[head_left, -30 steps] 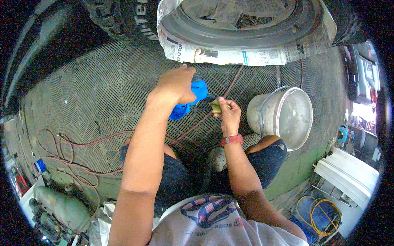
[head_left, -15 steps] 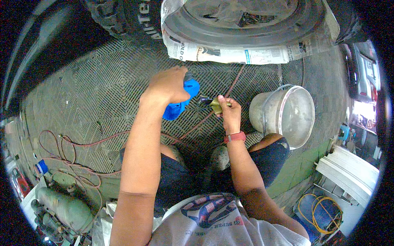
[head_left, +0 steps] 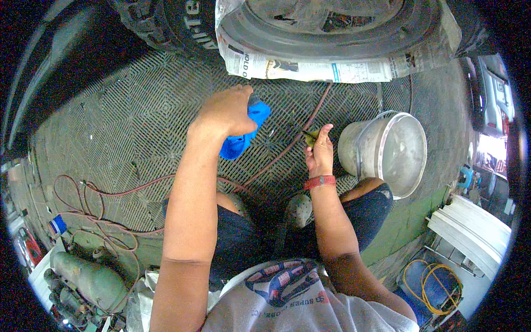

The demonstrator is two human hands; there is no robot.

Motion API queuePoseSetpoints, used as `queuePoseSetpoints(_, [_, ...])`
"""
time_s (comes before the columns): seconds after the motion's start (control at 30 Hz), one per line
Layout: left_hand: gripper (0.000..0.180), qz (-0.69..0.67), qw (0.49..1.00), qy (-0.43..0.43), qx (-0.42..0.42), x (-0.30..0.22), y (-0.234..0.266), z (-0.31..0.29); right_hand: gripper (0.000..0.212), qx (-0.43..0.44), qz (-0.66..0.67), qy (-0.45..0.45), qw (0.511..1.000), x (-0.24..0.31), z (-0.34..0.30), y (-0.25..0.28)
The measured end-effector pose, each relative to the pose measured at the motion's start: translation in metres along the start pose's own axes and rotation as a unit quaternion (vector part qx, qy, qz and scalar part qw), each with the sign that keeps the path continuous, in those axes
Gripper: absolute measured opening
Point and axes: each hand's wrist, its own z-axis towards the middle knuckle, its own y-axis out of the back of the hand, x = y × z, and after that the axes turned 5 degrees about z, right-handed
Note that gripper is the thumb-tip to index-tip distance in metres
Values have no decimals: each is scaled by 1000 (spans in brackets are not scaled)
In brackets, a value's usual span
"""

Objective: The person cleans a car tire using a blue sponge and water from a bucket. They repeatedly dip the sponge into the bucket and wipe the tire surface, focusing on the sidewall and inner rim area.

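Left hand [head_left: 224, 110], grip closed around a blue cloth [head_left: 243, 135] over the ridged floor [head_left: 133, 122]; right hand [head_left: 321, 150], grip closed on a small olive piece [head_left: 311, 139], just left of a whitish bucket [head_left: 355, 145]; 1 newspaper-edged wheel [head_left: 332, 51] beyond, reddish hose [head_left: 318, 112] below

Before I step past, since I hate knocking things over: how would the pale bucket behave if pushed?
The bucket looks round-sided, so it could roll once tipped. Being open-topped, it might spill any contents. Its thin handle would probably swing.

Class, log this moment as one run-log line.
left hand: holds blue cloth | right hand: holds olive piece | bucket: right of right hand | wheel rim: ahead
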Motion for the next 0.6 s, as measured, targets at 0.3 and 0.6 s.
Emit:
queuePoseSetpoints(0.3, [87, 9, 1000, 1, 0, -2, 3, -2, 48, 82, 43, -14, 996, -7, 1, 4])
queuePoseSetpoints(0.6, [77, 11, 998, -20, 61, -26, 14, -12, 21, 181, 133, -14, 974, -2, 1, -3])
